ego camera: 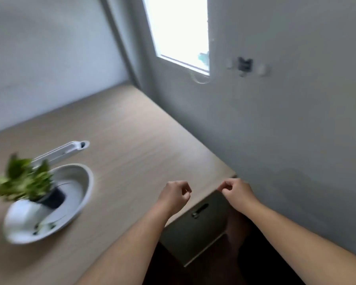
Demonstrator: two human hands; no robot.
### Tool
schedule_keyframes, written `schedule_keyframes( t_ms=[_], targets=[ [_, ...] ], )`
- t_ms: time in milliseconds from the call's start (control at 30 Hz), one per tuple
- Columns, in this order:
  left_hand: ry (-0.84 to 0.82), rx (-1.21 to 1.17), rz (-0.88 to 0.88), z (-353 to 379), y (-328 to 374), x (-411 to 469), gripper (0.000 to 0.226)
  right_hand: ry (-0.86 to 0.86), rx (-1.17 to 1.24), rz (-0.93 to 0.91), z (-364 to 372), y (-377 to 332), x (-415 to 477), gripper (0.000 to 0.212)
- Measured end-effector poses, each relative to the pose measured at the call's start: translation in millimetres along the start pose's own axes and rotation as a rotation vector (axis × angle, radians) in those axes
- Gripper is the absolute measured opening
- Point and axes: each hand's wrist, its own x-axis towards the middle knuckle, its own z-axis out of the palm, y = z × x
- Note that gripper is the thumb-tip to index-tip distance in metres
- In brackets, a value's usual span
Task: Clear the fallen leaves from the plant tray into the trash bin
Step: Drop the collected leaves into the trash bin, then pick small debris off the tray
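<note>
Both hands float near the desk's right edge: my left hand (pixel 176 193) is loosely curled with thumb and forefinger pinched, and my right hand (pixel 235 191) is pinched the same way just past the corner. Blur hides whether either holds a leaf, so I cannot tell. The plant tray (pixel 81 182) sits well apart at the left of the desk (pixel 144 140), carrying the potted plant (pixel 23 179), with small dark and pale bits (pixel 42 226) at its near rim that I judge to be fallen leaves. No trash bin is in view. To do this step well, I would find the bin first, then pinch leaves singly from the rim without nudging the pot. Both forearms reach forward, wrists level, knuckles up.
</note>
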Motion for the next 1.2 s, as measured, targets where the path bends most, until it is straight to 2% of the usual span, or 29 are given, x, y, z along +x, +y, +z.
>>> schedule_keyframes(
  t_ms=[133,333,600,700,867,933,1067,1200],
  targets=[
    [0.171,-0.059,-0.215,-66,-88,-49,0.018,-0.207,-0.076,-0.211,67,-83,-4,0.027],
    [0.342,-0.114,-0.474,-129,-225,-123,0.015,-0.335,-0.166,-0.434,186,-193,-19,0.024],
    [0.441,-0.137,-0.603,-194,-359,-160,0.015,-0.431,-0.230,-0.579,322,-288,-25,0.027],
    [0.386,-0.081,-0.612,-209,-390,-155,0.022,-0.517,-0.320,-0.610,354,-303,-21,0.032],
    [0.032,0.148,-0.517,-222,-418,-127,0.062,-0.706,-0.605,-0.791,391,-316,-12,0.057],
    [-0.037,0.224,-0.486,-224,-422,-117,0.061,-0.768,-0.736,-0.917,400,-321,-10,0.063],
    [-0.052,0.250,-0.429,-221,-429,-110,0.048,-0.779,-0.972,-1.179,415,-328,-8,0.056],
    [-0.059,0.244,-0.357,-217,-433,-109,0.034,-0.838,-1.016,-1.296,424,-331,-6,0.046]
  ],
)
